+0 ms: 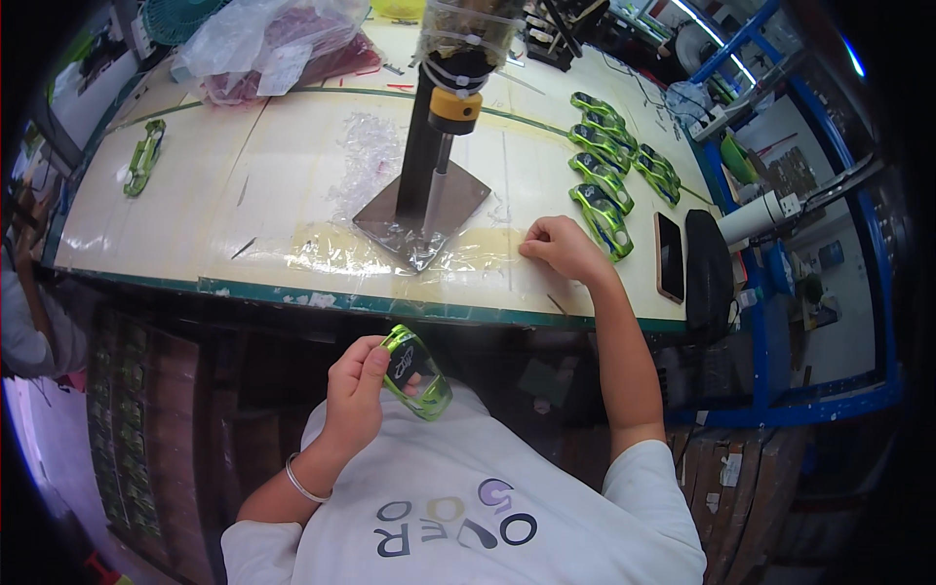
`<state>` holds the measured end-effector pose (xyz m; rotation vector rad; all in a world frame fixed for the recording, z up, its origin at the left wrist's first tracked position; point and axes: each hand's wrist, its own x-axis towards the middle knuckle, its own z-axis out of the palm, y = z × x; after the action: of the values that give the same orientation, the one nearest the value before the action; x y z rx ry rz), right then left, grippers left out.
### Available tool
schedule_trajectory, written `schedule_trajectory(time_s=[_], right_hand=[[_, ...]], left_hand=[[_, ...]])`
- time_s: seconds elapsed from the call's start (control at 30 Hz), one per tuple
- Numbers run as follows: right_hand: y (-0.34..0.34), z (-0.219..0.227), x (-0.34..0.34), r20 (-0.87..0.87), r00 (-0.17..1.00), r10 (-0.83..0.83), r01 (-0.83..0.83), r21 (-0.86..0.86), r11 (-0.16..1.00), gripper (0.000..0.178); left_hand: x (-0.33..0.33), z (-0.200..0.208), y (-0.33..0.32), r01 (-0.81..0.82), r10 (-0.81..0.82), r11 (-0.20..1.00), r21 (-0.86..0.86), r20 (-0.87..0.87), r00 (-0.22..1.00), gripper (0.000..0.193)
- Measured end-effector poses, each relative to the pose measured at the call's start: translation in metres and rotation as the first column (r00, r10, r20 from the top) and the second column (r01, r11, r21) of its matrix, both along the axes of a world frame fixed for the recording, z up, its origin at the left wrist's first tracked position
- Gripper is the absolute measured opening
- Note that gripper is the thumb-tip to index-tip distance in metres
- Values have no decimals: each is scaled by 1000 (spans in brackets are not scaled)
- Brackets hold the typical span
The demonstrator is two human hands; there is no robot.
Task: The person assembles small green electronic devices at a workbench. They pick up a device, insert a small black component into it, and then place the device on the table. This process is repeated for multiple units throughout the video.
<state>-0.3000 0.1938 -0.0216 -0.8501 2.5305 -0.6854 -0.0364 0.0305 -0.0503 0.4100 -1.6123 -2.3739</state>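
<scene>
My left hand (358, 388) grips a shiny green frame-like plastic part (417, 373) with a dark panel and an oval opening, held in front of my body below the table edge. Over the table, my right hand (565, 248) is closed with thumb and fingers pressed together; whatever may be between them is too small to make out. Close to that hand lies a group of similar green parts (602, 219) in rows. Between my hands and the far side stands an upright tool with a yellow collar (455, 109) and a metal rod, over a dark square base plate (463, 200).
One more green part (144, 159) lies at the far left. A plastic bag with red contents (283, 49) sits at the back. Clear scraps (366, 156) lie beside the base plate. A phone (669, 257) and a black case (706, 273) rest at the right edge. A person's arm (34, 302) shows at far left.
</scene>
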Motion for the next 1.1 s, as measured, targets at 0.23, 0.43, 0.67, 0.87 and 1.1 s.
schedule_trajectory(time_s=[0.23, 0.43, 0.67, 0.87, 1.1], right_hand=[[-2, 7, 65, 407, 911, -63, 261, -451, 854, 8], [-22, 8, 132, 441, 783, 439, 169, -830, 532, 9], [-18, 6, 129, 588, 638, 498, 252, -770, 586, 11], [-12, 12, 125, 518, 680, 519, 88, -761, 643, 8], [-12, 20, 131, 409, 764, 499, -57, -728, 684, 12]], left_hand=[[-6, 14, 1, 119, -136, 975, -188, -82, 987, 29], [-7, 26, 4, 145, -169, 936, -321, -50, 984, 20], [-10, 37, 2, 166, -219, 871, -462, -64, 974, 19], [-9, 39, 2, 218, -265, 836, -504, -23, 964, 17], [-4, 40, -1, 221, -281, 817, -533, -33, 959, 16]])
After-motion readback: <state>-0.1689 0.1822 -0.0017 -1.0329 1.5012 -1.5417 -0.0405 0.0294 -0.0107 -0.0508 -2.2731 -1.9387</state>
